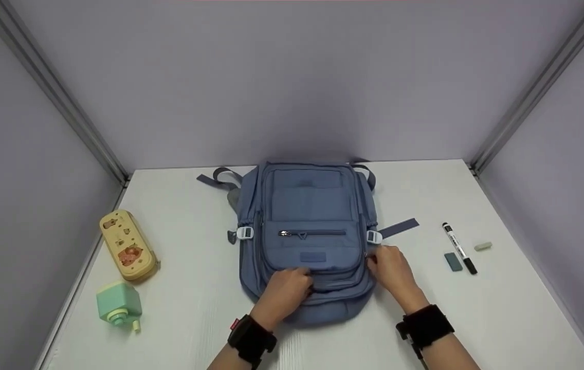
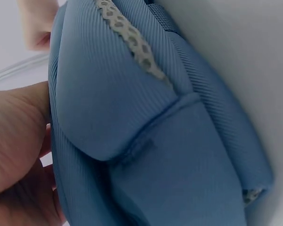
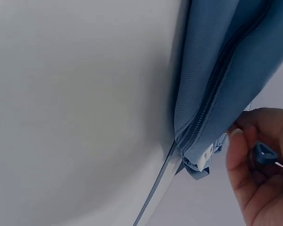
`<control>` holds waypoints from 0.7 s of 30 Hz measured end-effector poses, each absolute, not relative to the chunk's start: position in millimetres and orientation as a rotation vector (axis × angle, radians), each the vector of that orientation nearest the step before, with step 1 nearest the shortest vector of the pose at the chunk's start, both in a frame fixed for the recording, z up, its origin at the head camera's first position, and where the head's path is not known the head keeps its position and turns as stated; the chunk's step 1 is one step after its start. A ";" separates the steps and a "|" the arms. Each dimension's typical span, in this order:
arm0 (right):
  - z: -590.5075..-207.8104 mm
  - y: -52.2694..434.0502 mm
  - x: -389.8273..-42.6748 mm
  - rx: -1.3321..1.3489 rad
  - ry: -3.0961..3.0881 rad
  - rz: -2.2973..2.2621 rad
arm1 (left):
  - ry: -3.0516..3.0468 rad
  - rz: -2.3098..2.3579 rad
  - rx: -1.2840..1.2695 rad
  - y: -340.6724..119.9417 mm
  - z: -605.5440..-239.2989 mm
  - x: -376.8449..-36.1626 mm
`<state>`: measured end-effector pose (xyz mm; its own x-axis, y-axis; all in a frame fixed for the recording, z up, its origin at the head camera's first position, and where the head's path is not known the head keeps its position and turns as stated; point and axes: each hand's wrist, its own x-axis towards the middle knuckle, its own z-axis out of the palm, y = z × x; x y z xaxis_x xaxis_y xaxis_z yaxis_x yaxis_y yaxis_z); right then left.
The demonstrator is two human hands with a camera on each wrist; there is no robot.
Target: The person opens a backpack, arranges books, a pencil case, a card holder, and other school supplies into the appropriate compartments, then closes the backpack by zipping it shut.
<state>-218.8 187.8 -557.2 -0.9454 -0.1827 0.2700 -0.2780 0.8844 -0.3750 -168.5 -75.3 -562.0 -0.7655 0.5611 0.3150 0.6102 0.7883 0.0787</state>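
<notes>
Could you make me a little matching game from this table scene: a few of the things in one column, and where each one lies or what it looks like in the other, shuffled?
Things:
1. backpack
2. pencil case
3. marker
4. sharpener

Descriptions:
A. mint green, at the near left of the table
B. blue, in the middle, touched by both hands
C. yellow, on the left, beyond the mint green thing
D. white and black, on the right beside a small grey-blue eraser

Pairs: 1-B, 2-C, 3-D, 4-A
</notes>
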 end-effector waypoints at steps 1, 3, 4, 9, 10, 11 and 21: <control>-556.5 187.2 -217.3 0.353 -2.822 0.619 | -2.693 -0.259 -0.900 -74.7 -562.7 -168.6; -554.7 186.4 -213.9 0.363 -2.816 0.629 | -2.676 -0.251 -0.890 -73.3 -564.0 -168.6; -553.9 186.2 -212.1 0.372 -2.816 0.632 | -2.671 -0.241 -0.883 -72.8 -564.3 -168.4; -550.5 188.9 -209.8 0.399 -2.774 0.596 | -2.683 -0.184 -0.860 -72.1 -564.2 -166.4; -550.2 190.0 -211.0 0.400 -2.756 0.580 | -2.687 -0.176 -0.862 -72.1 -563.9 -165.9; -550.1 191.0 -212.9 0.400 -2.736 0.565 | -2.692 -0.171 -0.865 -72.2 -563.8 -165.4; -548.7 194.5 -247.2 0.351 -2.689 0.485 | -2.695 -0.182 -0.889 -73.2 -561.2 -163.2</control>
